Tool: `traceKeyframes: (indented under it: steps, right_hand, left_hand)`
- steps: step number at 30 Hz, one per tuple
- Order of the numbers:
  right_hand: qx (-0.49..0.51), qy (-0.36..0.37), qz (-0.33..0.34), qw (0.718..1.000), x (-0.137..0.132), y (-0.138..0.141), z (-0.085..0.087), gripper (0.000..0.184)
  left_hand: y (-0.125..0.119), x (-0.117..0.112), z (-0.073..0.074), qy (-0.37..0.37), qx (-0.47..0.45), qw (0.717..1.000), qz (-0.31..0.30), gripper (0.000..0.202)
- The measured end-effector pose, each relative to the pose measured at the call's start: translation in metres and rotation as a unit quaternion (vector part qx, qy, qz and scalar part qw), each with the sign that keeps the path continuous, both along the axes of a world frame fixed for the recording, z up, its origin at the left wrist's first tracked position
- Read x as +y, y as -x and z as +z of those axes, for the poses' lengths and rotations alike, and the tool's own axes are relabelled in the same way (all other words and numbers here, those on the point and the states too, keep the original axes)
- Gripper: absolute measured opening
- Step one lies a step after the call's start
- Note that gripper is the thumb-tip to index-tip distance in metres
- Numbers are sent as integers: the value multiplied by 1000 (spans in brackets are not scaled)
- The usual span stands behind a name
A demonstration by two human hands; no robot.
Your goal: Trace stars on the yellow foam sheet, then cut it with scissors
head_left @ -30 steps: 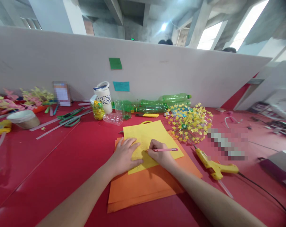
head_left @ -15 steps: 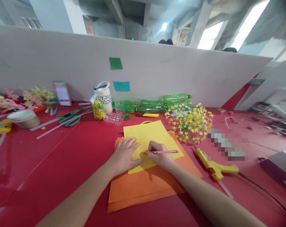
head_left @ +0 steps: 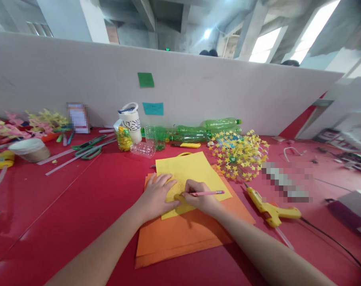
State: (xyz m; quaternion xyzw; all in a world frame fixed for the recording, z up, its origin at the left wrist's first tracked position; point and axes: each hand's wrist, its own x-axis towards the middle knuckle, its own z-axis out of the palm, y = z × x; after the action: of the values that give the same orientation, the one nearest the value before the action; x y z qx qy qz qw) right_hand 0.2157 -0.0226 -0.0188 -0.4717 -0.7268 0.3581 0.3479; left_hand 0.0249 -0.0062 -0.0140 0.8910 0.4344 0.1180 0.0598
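A yellow sheet of paper (head_left: 188,167) lies tilted on a stack of orange sheets (head_left: 180,238) in front of me. My left hand (head_left: 160,197) rests flat on the yellow sheet's left side, fingers spread. In my right hand (head_left: 200,196) is a pink pencil (head_left: 210,193), its tip end low at the yellow sheet and its eraser end pointing right. Faint marks seem to show on the paper between my hands, too blurred to read. Part of a yellow-handled tool (head_left: 185,154) sticks out behind the sheet's far edge.
A yellow glue gun (head_left: 272,210) with a cord lies right of the papers, behind it a cluster of yellow stars (head_left: 240,155). Green plastic bottles (head_left: 192,133), a cutter knife (head_left: 186,145) and a white tumbler (head_left: 131,123) line the partition. Scissors (head_left: 92,153) lie left.
My right hand has shifted slightly left and down with the pencil, which sits a little lower over the paper. My left hand stays in place.
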Motion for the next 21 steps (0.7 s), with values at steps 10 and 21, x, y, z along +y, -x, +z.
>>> traceKeyframes:
  steps: [10, 21]
  right_hand:
    - [165, 125, -41, 977, 4, -9, 7, 11]
    - [110, 91, 11, 990, 1, -5, -3, 7]
  left_hand:
    - [2, 3, -3, -37, -1, 999, -8, 56]
    - [2, -1, 0, -7, -1, 1000, -18, 58]
